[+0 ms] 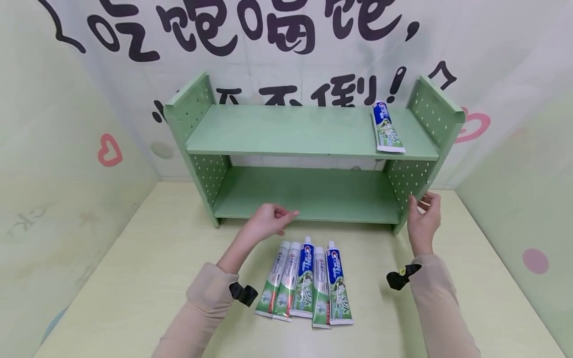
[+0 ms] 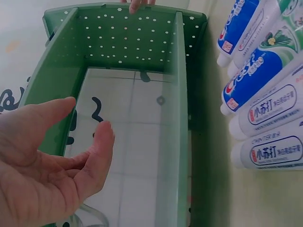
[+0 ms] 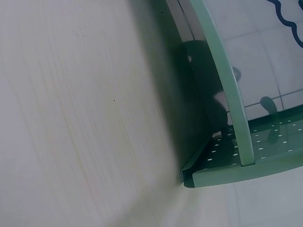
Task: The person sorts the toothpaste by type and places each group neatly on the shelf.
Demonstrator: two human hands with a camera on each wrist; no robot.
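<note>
Green two-tier shelf unit (image 1: pixel 192 114) stands on pale table (image 1: pixel 134 278), far side, approx. centre, backed by wall w/ big black lettering (image 1: pixel 291 30). Left hand (image 1: pixel 270 221) is by near edge of lower board (image 1: pixel 309 194), just beyond the toothpaste row; thumb & fingers apart, fingers loosely bent, nothing btwn them; left wrist view has it in front of the opening btwn the two boards. Right hand (image 1: pixel 424 223) is at near edge of right perforated side panel (image 1: pixel 427 117), low down, thumb on inner side, fingers bent on outer side, pinching the edge btwn them; right wrist view shows only the unit's corner & table, no fingers, so can't tell their exact contact there. Five toothpaste tubes lie side by side on table, near of unit, caps far, flat ends near: from left, two white-&-green tubes (image 1: pixel 275 281) labelled 小苏打, a blue-&-green tube (image 1: pixel 303 278), another white-&-green one, then another blue-&-green one at right end. One more blue-&-green toothpaste tube (image 1: pixel 387 128) is on upper board (image 1: pixel 286 129) near its right end, flat end at near edge. Both arms have beige sleeves (image 1: pixel 179 318) w/ black wrist devices (image 1: pixel 243 294); pink heart (image 1: pixel 109 150) on left wall
</note>
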